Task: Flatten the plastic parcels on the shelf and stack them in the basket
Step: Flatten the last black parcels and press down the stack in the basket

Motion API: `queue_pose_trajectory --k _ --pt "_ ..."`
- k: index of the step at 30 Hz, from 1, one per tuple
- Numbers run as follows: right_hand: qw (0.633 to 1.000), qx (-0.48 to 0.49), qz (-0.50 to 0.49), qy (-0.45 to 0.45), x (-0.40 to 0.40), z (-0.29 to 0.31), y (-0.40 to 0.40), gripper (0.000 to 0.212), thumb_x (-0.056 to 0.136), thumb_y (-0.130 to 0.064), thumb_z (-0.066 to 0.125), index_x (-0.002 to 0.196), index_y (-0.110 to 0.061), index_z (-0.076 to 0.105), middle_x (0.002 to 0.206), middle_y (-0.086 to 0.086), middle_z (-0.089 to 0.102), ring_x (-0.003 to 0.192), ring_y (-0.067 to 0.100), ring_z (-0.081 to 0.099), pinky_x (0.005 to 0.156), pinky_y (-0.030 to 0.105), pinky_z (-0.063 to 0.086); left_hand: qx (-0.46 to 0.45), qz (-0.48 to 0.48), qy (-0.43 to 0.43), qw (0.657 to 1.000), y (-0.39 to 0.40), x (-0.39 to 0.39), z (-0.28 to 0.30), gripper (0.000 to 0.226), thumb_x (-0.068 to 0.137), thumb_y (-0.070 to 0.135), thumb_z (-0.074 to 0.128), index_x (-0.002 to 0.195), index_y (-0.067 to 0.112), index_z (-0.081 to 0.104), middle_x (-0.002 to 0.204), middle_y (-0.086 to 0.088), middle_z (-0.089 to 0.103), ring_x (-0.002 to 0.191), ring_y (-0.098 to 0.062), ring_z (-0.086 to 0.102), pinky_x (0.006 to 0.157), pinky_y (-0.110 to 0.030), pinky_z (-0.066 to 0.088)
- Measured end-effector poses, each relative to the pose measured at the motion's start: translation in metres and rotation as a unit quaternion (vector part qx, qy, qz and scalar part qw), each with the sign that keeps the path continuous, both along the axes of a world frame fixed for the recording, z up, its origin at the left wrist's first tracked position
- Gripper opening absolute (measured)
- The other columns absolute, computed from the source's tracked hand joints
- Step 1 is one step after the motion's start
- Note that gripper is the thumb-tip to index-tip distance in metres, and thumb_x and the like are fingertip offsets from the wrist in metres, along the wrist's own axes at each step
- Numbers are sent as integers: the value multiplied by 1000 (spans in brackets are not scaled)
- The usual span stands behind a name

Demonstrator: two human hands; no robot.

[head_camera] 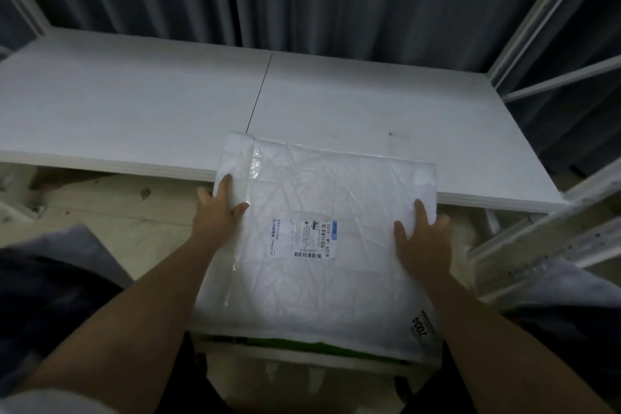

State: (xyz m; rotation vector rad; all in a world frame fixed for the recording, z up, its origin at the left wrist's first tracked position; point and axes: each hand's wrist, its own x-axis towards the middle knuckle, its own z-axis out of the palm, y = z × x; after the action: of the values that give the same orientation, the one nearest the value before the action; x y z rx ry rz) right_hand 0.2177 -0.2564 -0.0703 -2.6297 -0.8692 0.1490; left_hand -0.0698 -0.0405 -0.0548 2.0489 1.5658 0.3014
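White plastic parcel [322,239], label up, half off the shelf [134,101]: I see left hand [218,212] pinching its edge, right hand [423,239] gripping the opposite edge (keeping it flat, I judge).

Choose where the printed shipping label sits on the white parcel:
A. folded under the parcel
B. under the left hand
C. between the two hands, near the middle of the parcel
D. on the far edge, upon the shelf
C: the shipping label lies face up on the white parcel, between the left hand and the right hand.
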Motion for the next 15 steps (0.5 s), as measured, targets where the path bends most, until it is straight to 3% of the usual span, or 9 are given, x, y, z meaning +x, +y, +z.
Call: queue_pose_trajectory --k 5,8,13,15 --pt "999 -45 2 23 -18 -25 -26 74 90 -44 55 152 -24 19 147 27 22 133 42 25 106 52 29 -66 -34 26 997 -23 -18 -26 95 78 49 66 153 29 10 132 -24 26 121 -44 35 102 -51 35" --pt "993 -112 38 -1 -14 -42 -27 72 91 -40 54 152 -20 21 145 27 24 131 43 26 106 50 29 -67 -55 70 994 -25 -13 -40 92 85 27 70 153 28 7 138 -24 22 123 -46 34 104 -53 34" --pt "974 -194 110 -51 -11 -75 -20 69 83 -32 67 143 -8 42 133 37 41 112 50 49 90 53 45 -62 -92 182 977 -22 -3 -68 93 84 28 71 152 20 8 142 -28 21 127 -44 37 102 -52 37" --pt "962 -230 125 -74 -9 -89 -16 70 79 -34 73 139 -7 48 127 39 48 107 51 55 85 53 49 3 -110 263 958 -20 -4 -88 97 79 39 74 152 16 14 142 -30 29 127 -44 41 100 -51 41"
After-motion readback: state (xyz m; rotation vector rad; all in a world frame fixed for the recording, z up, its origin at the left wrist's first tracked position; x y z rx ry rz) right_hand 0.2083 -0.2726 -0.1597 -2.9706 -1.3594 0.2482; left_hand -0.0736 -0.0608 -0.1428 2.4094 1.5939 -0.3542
